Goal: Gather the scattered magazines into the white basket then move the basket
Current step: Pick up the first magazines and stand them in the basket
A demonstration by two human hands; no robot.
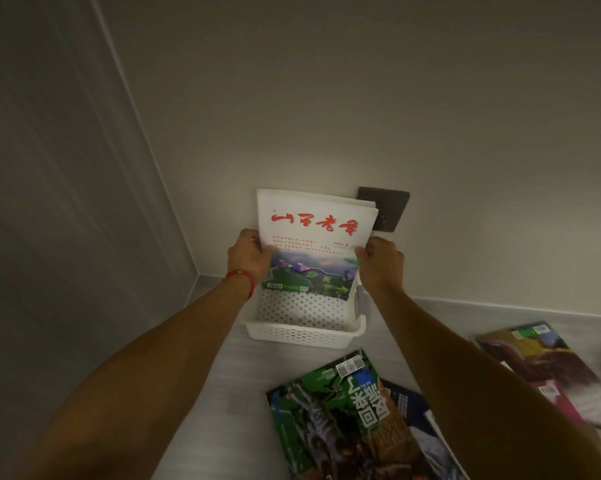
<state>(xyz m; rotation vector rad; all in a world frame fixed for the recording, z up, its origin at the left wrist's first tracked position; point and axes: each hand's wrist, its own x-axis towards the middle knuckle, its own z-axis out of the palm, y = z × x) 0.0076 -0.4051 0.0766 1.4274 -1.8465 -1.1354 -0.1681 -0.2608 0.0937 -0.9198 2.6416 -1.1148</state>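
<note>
Here's the pale floor (222, 368), magazines strewn across it; against the wall (361, 98) sits the white basket (300, 332), our landmark, perforated and looking light. Nearest the basket, just on the viewer's side of it, lies the green-covered magazine (330, 410), overlapping a dark one (406, 403) beneath; off to the basket's right, well apart, a maroon-toned magazine (541, 368) with more at the frame's edge. Now the action: a white magazine with red lettering (312, 237) stands upright over the basket, lower edge dipping inside; behind it on the wall, a dark socket plate (392, 209). Left hand (248, 259), red cord at the wrist, is clamped on its left edge; right hand (378, 261) is closed on the right edge. Thin, floppy paper, glossy and likely slick; holding both side edges keeps it from buckling, I'd say; the basket itself looks best taken by its rim lips.
</note>
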